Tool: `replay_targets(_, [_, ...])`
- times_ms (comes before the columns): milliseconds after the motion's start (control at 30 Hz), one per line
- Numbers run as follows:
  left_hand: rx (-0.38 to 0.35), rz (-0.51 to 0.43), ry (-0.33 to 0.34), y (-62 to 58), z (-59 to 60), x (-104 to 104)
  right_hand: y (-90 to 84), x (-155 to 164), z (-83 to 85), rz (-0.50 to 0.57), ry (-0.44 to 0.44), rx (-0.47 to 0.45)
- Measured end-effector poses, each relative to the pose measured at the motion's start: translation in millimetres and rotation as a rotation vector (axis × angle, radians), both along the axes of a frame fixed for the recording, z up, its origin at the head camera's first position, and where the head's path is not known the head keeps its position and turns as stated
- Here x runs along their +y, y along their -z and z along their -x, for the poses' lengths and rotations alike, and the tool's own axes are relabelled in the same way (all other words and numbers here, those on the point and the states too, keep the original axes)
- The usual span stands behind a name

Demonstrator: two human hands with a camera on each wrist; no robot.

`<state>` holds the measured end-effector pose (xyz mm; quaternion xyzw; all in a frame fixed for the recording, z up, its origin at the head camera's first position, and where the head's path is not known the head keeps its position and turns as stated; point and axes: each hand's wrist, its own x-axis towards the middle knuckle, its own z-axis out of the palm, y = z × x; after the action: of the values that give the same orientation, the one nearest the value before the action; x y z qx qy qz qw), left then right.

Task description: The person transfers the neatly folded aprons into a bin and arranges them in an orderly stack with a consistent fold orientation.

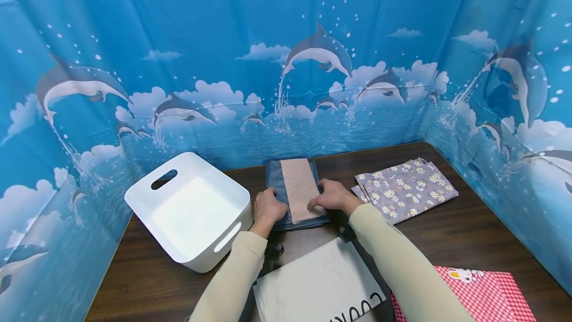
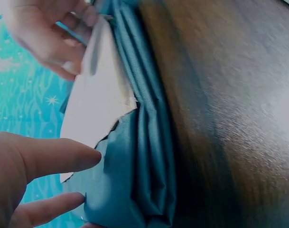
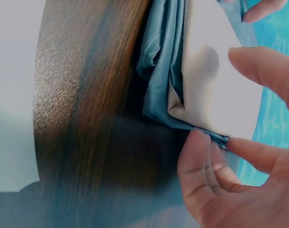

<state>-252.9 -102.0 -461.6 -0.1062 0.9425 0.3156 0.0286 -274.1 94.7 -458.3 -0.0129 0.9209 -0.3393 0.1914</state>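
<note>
A folded dark blue cloth (image 1: 278,178) with a beige panel (image 1: 298,188) on top lies near the back of the table, between both hands. At its left side is my left hand (image 1: 269,207), thumb and a finger stretched out against the blue fabric (image 2: 118,175). The right hand (image 1: 332,196) is at the opposite side. Its curled fingers (image 3: 196,152) hold the corner of the folded layers, while its thumb (image 3: 263,66) hovers over the beige panel and casts a shadow there. Part of the left hand's grip area is out of frame.
Left stands a white bin (image 1: 228,217) with handle slots. A grey daisy-print cloth (image 1: 406,188) lies folded at right. Nearer are a white cloth (image 1: 313,282) with black lettering and a red checked cloth (image 1: 487,292). A dolphin-print curtain (image 1: 268,63) surrounds the wooden table (image 1: 129,272).
</note>
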Motion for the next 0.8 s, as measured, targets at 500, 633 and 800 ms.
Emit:
replay_targets(500, [-0.070,-0.047,0.015,-10.7,-5.2,0.5,0.6,-3.5,3.0,-0.001,0.003,-0.035])
replay_targets(633, [-0.055,-0.050,0.014,-10.1,-5.8,0.3,0.0,-2.0,2.2,0.031,0.006,-0.028])
replay_targets(800, [-0.066,-0.056,0.012,-10.6,-4.5,1.3,-1.7,-0.8,0.2,0.065,0.010,-0.038])
